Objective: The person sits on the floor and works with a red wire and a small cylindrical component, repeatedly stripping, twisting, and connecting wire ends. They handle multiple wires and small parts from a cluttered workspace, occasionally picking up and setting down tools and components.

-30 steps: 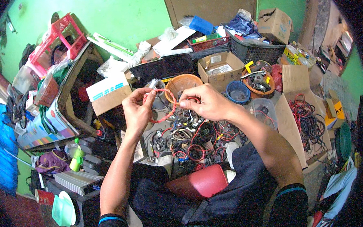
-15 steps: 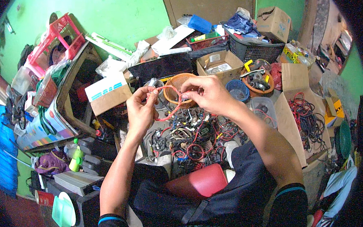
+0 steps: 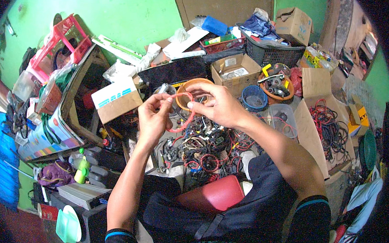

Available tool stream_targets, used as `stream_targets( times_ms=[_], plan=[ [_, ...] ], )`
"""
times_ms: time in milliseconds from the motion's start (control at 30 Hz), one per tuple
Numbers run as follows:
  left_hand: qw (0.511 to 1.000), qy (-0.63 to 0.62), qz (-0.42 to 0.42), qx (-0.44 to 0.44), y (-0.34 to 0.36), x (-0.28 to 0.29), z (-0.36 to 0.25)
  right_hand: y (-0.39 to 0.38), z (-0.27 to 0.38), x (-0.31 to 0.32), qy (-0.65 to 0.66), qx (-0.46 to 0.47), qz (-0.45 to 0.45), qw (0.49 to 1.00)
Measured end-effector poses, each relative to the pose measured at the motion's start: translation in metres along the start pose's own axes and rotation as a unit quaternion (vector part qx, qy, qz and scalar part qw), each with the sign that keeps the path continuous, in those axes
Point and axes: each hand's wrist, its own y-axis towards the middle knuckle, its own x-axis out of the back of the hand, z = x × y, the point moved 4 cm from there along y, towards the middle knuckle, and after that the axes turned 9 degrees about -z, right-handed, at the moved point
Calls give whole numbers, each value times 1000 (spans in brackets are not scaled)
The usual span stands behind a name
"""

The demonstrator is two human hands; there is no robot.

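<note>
Compared with half a second earlier, the left hand [image 3: 154, 113] sits a touch farther right, its thumb and index finger pressed together as before. The red loop [image 3: 187, 122] now shows as a rounder, neater ring. The right hand [image 3: 222, 106] has changed most: its fingers were bunched at the ring's right side, and now the index finger stretches over the top while the thumb lies lower, a gap between them. The things around have stayed put.

The left hand pinches the loop at its upper left, so most of the ring hangs to the right of those fingertips, in the space between the two hands. The right hand's thumb tip is at the ring's right edge; whether that hand grips the wire cannot be told.

To the left of the left hand stands a carton [image 3: 115, 99]. Behind the loop is an orange bucket [image 3: 193, 80], and below it a wire pile [image 3: 202, 143]. Farther right, beyond the right hand, are a blue bucket [image 3: 254, 98] and a clear tub [image 3: 286, 113].
</note>
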Motion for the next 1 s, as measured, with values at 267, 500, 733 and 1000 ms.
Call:
stream_targets(
  times_ms=[267, 500, 733, 1000],
  plan=[
    [995, -41, 92, 7, -8, -15, 2, -3, -13, 2, -66, 50, 1, 997],
    [996, -34, 84, 6, -7, -13, -1, 2, -3, 8, -161, 58, -45, 984],
    [993, -33, 116, 17, -11, -16, 0, 1, -2, 11, -216, 67, 7, 974],
    [993, -23, 117, 23, -10, -17, 1, 1, 1, 10, -217, 103, -3, 971]
  ],
)
